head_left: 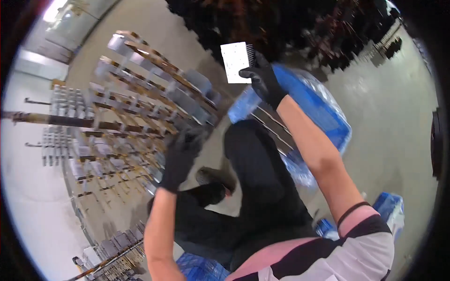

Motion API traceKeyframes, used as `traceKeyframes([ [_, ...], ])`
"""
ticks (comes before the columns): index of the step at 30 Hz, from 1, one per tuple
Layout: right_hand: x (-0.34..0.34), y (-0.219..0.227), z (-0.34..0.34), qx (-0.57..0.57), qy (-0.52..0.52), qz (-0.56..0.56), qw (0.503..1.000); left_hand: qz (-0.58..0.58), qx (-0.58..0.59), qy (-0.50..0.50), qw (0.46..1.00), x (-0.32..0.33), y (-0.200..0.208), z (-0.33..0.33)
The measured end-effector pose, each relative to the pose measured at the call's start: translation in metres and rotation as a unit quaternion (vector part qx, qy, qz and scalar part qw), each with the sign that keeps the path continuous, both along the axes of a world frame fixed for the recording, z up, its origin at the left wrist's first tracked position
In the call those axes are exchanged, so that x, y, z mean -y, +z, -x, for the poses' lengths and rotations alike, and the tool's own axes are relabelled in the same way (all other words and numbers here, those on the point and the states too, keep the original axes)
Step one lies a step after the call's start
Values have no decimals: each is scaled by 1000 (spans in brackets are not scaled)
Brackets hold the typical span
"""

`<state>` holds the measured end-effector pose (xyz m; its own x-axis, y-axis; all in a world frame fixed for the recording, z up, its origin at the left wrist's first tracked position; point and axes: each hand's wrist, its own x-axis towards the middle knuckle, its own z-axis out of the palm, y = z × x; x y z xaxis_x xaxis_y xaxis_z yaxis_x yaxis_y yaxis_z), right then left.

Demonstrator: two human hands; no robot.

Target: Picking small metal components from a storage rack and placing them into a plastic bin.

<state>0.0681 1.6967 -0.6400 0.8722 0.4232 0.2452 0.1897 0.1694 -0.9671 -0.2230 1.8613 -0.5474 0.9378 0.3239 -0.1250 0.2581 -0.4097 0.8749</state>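
Observation:
Pinched in my black-gloved right hand [265, 79] is a white rectangular finned plate [236, 63], which looks like a heat sink. A row of thin dark teeth shows along its right edge, and small dark dots mark its face. My thumb lies across the plate's lower right corner. My left hand [182, 157], also gloved in black, is at the near side of a hanging rack [136, 105] full of grey plates. Motion smears its fingers, close to a grey plate [190, 105]; whether they touch or grip it, I cannot tell.
A blue plastic-lined container [323, 110] with metal bars stands beside my right forearm. Dark, bushy-looking masses [262, 23] fill the far side. Another rack [122, 246] of plates is at lower left. Blue plastic-wrapped bundles [389, 208] lie at right; blue plastic [201, 267] is below my legs.

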Motion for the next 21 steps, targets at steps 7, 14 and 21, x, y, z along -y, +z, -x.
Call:
traceKeyframes([
  [7, 169, -139, 85, -2, -26, 62, 998, -97, -80, 56, 991, -47, -40, 120],
  [14, 334, -304, 125, -159, -82, 428, 886, -95, -99, -6, 990, -16, -60, 95],
  [21, 277, -261, 174, -49, -13, 757, 651, -185, -118, -21, 975, -19, -50, 106],
])
